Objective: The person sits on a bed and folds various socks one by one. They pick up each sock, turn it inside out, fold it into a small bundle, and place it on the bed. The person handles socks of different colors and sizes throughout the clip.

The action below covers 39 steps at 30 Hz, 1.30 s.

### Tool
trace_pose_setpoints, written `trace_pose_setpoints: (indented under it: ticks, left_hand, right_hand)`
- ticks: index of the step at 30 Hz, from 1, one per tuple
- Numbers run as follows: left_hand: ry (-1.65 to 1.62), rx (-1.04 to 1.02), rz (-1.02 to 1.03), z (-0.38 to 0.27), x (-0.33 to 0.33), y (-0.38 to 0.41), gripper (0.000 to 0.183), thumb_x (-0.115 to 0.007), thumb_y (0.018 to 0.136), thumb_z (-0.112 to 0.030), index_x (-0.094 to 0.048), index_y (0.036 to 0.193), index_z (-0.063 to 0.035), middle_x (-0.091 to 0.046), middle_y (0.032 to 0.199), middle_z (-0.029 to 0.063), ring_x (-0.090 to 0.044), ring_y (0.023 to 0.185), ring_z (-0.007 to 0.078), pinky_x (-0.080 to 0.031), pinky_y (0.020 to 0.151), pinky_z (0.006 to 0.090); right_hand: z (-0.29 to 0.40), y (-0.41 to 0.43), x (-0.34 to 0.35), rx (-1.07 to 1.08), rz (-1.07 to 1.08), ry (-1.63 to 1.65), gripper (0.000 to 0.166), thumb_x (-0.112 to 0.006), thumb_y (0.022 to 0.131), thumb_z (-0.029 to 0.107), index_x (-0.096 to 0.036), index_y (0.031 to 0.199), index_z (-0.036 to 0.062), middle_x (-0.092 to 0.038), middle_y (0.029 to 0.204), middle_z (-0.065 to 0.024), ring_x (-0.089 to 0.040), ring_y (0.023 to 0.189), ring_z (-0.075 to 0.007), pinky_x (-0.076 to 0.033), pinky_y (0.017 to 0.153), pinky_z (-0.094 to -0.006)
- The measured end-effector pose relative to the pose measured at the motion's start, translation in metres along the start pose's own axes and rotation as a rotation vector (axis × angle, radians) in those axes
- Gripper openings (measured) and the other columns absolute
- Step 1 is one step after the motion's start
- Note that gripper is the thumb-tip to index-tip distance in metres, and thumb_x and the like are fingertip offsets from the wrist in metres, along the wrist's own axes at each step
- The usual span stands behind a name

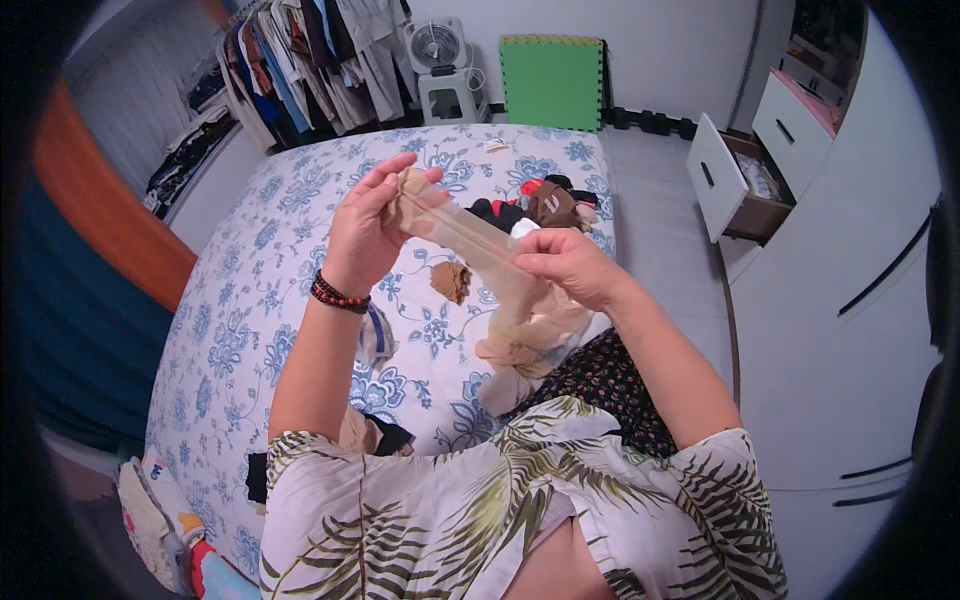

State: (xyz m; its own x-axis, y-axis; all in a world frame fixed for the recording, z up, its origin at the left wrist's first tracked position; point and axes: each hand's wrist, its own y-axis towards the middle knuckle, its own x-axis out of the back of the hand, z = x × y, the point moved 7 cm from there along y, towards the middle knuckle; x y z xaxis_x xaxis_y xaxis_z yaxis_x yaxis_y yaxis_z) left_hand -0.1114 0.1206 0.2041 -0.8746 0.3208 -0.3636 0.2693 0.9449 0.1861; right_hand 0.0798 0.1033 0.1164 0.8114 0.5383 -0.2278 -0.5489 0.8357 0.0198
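Between my hands a sheer beige nylon stocking [472, 238] is stretched above the bed. My left hand [379, 214], with a beaded bracelet at its wrist, holds the bunched upper end, its fingers partly inside the fabric. Thumb and fingers of my right hand [562, 262] pinch the stocking farther along. A heap of beige hosiery [536, 337] lies below my right hand, beside my lap. On the sheet between my forearms rests a small rolled brown sock or stocking [450, 282]. A white and blue fabric piece [376, 334] is partly hidden by my left forearm.
A pile of dark, red and brown socks [551, 202] lies near the bed's right edge. The bed [300, 202] has a blue floral sheet. At right, a drawer [724, 180] stands pulled out of a white cabinet. Green foam mats [551, 82] and a fan [435, 45] stand beyond the bed.
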Motion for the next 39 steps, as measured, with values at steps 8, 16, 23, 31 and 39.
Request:
trace_pose_setpoints:
  ticks: [8, 16, 23, 31, 39]
  left_hand:
    - [-0.129, -0.012, -0.138, 0.033, 0.026, -0.014, 0.038, -0.042, 0.093, -0.018, -0.039, 0.128, -0.0020, -0.054, 0.120, 0.0166, -0.057, 0.104, 0.0251, -0.053, 0.081, 0.0359]
    - [-0.424, 0.033, -0.139, 0.088, 0.042, -0.038, 0.037, -0.040, 0.094, -0.017, -0.037, 0.129, -0.0045, -0.050, 0.124, 0.0161, -0.053, 0.110, 0.0279, -0.049, 0.089, 0.0369]
    - [-1.130, 0.290, -0.034, 0.206, -0.014, -0.069, 0.039, -0.041, 0.095, -0.021, -0.037, 0.127, -0.0007, -0.046, 0.126, 0.0183, -0.050, 0.113, 0.0289, -0.044, 0.095, 0.0386]
    - [-0.747, 0.284, -0.037, 0.199, -0.042, -0.073, 0.037, -0.048, 0.088, -0.002, -0.040, 0.124, 0.0029, -0.049, 0.122, 0.0183, -0.052, 0.111, 0.0263, -0.047, 0.093, 0.0370]
    - [-0.512, 0.166, -0.168, 0.172, -0.015, -0.080, 0.035, -0.046, 0.092, -0.012, -0.039, 0.125, -0.0004, -0.055, 0.114, 0.0148, -0.059, 0.099, 0.0235, -0.052, 0.081, 0.0336]
  right_hand:
    - [-0.033, -0.035, 0.040, -0.070, -0.155, 0.183, 0.010, -0.062, 0.083, 0.014, -0.059, 0.087, 0.0059, -0.058, 0.078, 0.0018, -0.052, 0.067, -0.0048, -0.043, 0.059, -0.0194]
    - [-0.018, -0.047, 0.051, 0.200, -0.403, 0.582, 0.009, -0.054, 0.089, 0.015, -0.053, 0.091, 0.0060, -0.060, 0.089, -0.0032, -0.057, 0.079, -0.0113, -0.047, 0.075, -0.0274]
    - [0.010, -0.055, 0.055, 0.382, -0.498, 0.297, 0.013, -0.052, 0.091, 0.018, -0.051, 0.096, 0.0057, -0.059, 0.088, -0.0022, -0.057, 0.076, -0.0087, -0.048, 0.068, -0.0236]
    - [0.036, -0.091, 0.077, 0.385, -0.663, 0.099, 0.013, -0.052, 0.091, 0.017, -0.054, 0.092, 0.0040, -0.059, 0.082, -0.0012, -0.056, 0.071, -0.0063, -0.047, 0.064, -0.0206]
    - [0.030, -0.125, 0.088, 0.360, -0.850, -0.109, 0.020, -0.054, 0.091, 0.023, -0.059, 0.086, 0.0043, -0.058, 0.072, 0.0006, -0.050, 0.054, -0.0032, -0.037, 0.043, -0.0170]
